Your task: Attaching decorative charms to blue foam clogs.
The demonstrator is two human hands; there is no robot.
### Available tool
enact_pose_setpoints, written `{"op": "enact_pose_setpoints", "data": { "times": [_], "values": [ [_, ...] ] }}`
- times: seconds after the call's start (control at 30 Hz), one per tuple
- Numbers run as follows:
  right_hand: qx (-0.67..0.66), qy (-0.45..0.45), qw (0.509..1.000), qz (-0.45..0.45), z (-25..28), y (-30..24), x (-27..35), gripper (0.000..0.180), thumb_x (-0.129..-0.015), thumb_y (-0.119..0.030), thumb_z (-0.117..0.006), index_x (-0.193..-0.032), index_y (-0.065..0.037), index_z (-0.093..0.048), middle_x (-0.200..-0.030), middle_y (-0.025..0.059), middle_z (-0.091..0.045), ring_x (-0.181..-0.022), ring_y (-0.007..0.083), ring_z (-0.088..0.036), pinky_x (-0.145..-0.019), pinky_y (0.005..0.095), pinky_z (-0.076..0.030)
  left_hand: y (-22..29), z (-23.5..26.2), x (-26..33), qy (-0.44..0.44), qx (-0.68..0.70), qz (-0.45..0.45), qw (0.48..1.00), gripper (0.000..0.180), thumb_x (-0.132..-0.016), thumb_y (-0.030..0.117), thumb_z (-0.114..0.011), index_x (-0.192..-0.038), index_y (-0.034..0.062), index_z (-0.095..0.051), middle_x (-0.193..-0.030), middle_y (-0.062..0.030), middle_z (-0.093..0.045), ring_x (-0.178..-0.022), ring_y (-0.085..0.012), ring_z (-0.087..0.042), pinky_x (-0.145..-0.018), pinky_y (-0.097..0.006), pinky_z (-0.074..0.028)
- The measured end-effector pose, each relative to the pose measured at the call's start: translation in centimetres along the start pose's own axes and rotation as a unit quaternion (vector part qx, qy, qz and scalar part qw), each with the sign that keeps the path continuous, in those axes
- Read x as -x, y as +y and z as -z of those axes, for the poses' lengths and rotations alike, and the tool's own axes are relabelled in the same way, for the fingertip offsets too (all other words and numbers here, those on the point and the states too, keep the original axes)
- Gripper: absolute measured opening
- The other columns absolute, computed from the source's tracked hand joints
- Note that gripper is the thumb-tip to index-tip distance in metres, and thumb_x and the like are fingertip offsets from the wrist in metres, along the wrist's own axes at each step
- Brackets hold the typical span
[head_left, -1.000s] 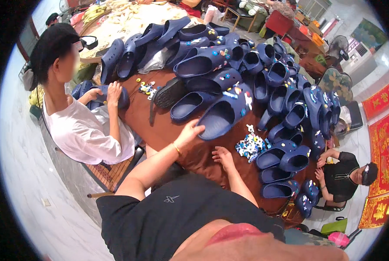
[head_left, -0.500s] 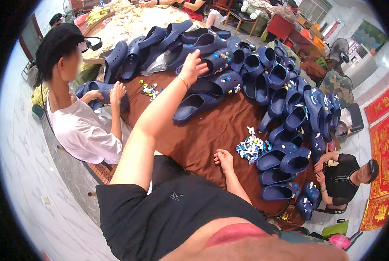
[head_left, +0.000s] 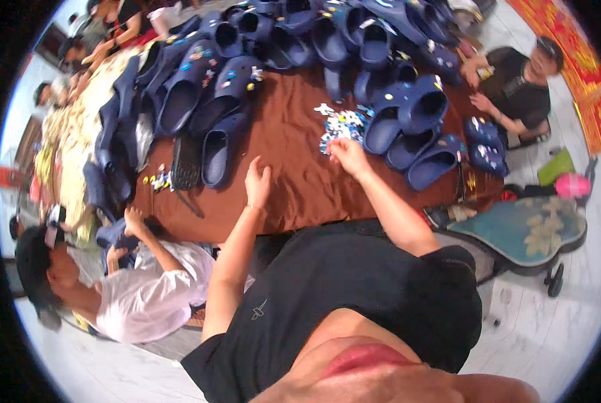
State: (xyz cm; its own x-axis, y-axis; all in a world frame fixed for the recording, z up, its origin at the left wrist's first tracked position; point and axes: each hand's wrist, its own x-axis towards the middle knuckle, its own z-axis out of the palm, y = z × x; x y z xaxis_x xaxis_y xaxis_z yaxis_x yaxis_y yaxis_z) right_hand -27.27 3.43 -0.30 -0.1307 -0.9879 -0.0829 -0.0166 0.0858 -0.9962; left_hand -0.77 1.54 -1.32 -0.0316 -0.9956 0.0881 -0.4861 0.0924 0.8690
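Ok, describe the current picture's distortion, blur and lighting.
Head view: fisheye, with black corners and the red banners bending along the right rim; head view again: soft overall, so the small charms by the right hand smear together; also head view: pale floor bright, brown cloth showing a soft sheen on its folds.

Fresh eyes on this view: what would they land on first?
Likely the clogs, crowding the far side and both ends of the brown cloth. Next, the bright charms near centre, the right hand at their near edge, the left hand open farther left; then red banners, upper right.
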Motion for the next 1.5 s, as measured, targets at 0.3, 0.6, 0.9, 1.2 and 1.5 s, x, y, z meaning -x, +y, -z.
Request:
{"op": "enact_pose_setpoints", "data": {
  "times": [0.3, 0.6, 0.9, 1.2, 1.5],
  "values": [
    [0.033, 0.288, 0.953, 0.089, 9.3, -7.3, -6.5, 0.026, -0.078, -0.011, -0.057, -0.102, 0.000, -0.054, -0.078, 0.0059, -0.061, -0.061, 0.0117, -0.057, -0.053, 0.0239, -0.046, -2.1, -1.3, 4.7, -0.041, -0.211, -0.211, 0.954, 0.043, -0.077, 0.013, -0.056, -0.116, 0.0025, -0.045, -0.113, -0.0163, -0.049, -0.108, -0.0320, -0.043, -0.094, -0.041, -0.034],
    [-0.189, 0.295, 0.932, -0.090, 11.5, -5.6, -18.3, 0.038, -0.068, -0.022, -0.073, -0.090, 0.001, -0.051, -0.080, 0.0110, -0.051, -0.077, 0.0274, -0.057, -0.066, 0.0394, -0.050, -1.4, -0.4, 5.2, -0.012, -0.189, -0.231, 0.954, 0.038, -0.072, 0.013, -0.057, -0.108, 0.0025, -0.048, -0.105, -0.0171, -0.052, -0.102, -0.0343, -0.047, -0.090, -0.043, -0.037],
    [-0.221, 0.323, 0.905, -0.167, 14.3, -4.9, -23.1, 0.047, -0.070, -0.029, -0.071, -0.103, -0.003, -0.050, -0.095, 0.0125, -0.054, -0.062, 0.0233, -0.056, -0.052, 0.0319, -0.050, -2.1, -1.0, 6.0, 0.018, -0.221, -0.223, 0.949, 0.038, -0.074, 0.020, -0.058, -0.108, 0.0038, -0.051, -0.109, -0.0137, -0.051, -0.107, -0.0296, -0.046, -0.092, -0.039, -0.036],
    [-0.419, 0.276, 0.863, -0.066, 9.0, -5.1, -17.3, 0.012, -0.076, -0.010, -0.058, -0.085, -0.003, -0.055, -0.079, 0.0091, -0.059, -0.062, 0.0222, -0.057, -0.053, 0.0321, -0.052, -1.1, -0.4, 5.4, 0.008, -0.215, -0.191, 0.958, 0.041, -0.075, 0.024, -0.058, -0.110, 0.0042, -0.050, -0.110, -0.0127, -0.051, -0.107, -0.0285, -0.045, -0.093, -0.039, -0.035],
    [-0.331, -0.085, 0.931, -0.127, -3.6, 0.4, -0.4, 0.033, -0.074, 0.000, -0.057, -0.105, -0.006, -0.050, -0.097, 0.0064, -0.057, -0.085, 0.0220, -0.058, -0.072, 0.0367, -0.052, 3.1, -0.6, 2.9, -0.013, 0.124, -0.034, 0.992, 0.065, -0.077, 0.034, -0.062, -0.128, 0.0032, -0.035, -0.123, -0.0168, -0.043, -0.116, -0.0267, -0.041, -0.097, -0.037, -0.033]
  ]
}}
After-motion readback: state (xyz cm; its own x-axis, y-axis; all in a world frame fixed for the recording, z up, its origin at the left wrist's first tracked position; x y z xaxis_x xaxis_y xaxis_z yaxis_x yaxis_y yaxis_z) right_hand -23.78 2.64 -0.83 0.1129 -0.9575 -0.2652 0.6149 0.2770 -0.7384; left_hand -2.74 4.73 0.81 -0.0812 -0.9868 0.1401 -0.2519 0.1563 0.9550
